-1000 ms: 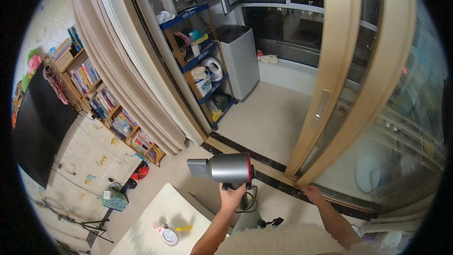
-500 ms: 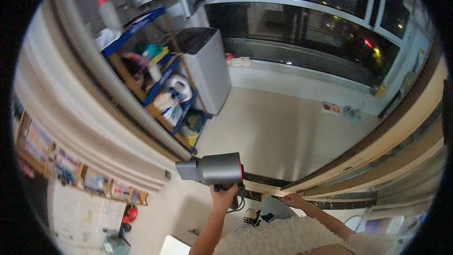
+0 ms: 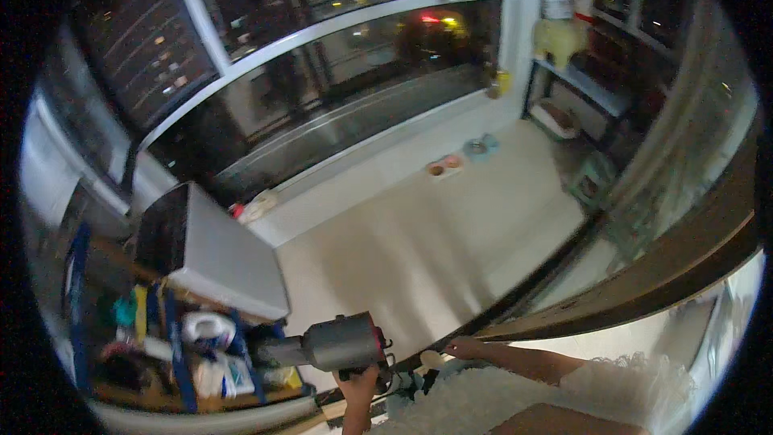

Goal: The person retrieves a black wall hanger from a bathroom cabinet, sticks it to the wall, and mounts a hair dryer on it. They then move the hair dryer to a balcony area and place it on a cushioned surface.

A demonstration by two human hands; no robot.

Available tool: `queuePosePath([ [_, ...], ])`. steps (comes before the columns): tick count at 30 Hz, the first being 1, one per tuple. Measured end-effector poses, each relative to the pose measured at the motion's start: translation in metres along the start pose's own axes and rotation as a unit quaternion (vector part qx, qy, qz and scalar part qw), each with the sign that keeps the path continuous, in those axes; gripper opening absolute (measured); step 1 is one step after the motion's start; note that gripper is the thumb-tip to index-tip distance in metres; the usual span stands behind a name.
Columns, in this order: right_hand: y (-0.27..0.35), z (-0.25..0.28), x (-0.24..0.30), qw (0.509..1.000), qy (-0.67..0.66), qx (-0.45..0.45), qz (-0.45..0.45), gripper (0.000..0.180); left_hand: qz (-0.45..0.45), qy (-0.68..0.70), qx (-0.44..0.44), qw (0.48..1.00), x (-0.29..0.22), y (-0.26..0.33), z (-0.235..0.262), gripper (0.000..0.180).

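Gripped in our left hand (image 3: 358,391): grey cordless vacuum body (image 3: 334,345), fingers wrapped round its handle from below, barrel lying roughly level w/ the nozzle end pointing left. Red trim shows at the rear of the barrel.

Right hand (image 3: 465,347) sits just right of the vacuum, apart from it, fingers loosely out, resting at the dark sliding-door track (image 3: 515,302); holds nothing we can see. Forearm runs off to lower right over a white lacy garment (image 3: 515,403).

Positions rel. to the vacuum:
- Just left and slightly below: blue shelf rack (image 3: 173,338) w/ white jugs and bottles; contents too blurred to ID.
- Up-left: white boxy appliance (image 3: 205,250), dark top panel.
- Above and right: pale balcony floor (image 3: 419,242).
- Far above-right, well apart: two small bowls (image 3: 445,166) by the wall, then a teal pair (image 3: 481,146) beside them.
- Far upper right: dark shelf unit (image 3: 580,89).
- Top: big windows (image 3: 322,56), night outside, lights blurred.
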State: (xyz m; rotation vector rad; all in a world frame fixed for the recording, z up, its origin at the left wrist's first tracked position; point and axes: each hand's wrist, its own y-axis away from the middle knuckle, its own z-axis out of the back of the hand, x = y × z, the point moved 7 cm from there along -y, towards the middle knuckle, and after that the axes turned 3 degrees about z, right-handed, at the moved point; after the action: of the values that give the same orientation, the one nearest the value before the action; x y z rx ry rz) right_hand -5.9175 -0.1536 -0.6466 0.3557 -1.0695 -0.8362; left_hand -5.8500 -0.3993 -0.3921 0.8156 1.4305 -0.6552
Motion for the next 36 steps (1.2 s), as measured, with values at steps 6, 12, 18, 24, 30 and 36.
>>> queuePosePath([
  [6,0.004,-0.012,-0.092,0.975,-0.094,-0.192,-0.059,0.045,0.098,0.122,0.187,0.97,0.029,-0.09,-0.082,0.043],
  [12,0.046,-0.011,-0.082,0.942,0.131,-0.236,-0.201,0.034,0.095,0.032,0.492,0.865,0.037,-0.152,-0.127,0.043],
  [18,0.035,-0.147,-0.08,0.824,-0.233,-0.332,-0.396,0.038,-0.072,0.047,0.594,0.8,0.045,-0.206,-0.136,0.041],
  [24,-0.032,-0.177,0.02,0.837,-0.338,-0.326,-0.281,0.025,0.099,0.063,0.639,0.76,0.067,-0.236,-0.127,0.048],
  [30,-0.016,-0.148,0.096,0.706,-0.456,-0.338,-0.423,0.043,0.067,0.053,0.571,0.817,0.012,-0.246,-0.122,0.038],
  [36,0.021,-0.204,0.118,0.639,-0.483,-0.391,-0.454,0.04,0.009,0.041,0.629,0.776,-0.005,-0.201,-0.14,0.041],
])
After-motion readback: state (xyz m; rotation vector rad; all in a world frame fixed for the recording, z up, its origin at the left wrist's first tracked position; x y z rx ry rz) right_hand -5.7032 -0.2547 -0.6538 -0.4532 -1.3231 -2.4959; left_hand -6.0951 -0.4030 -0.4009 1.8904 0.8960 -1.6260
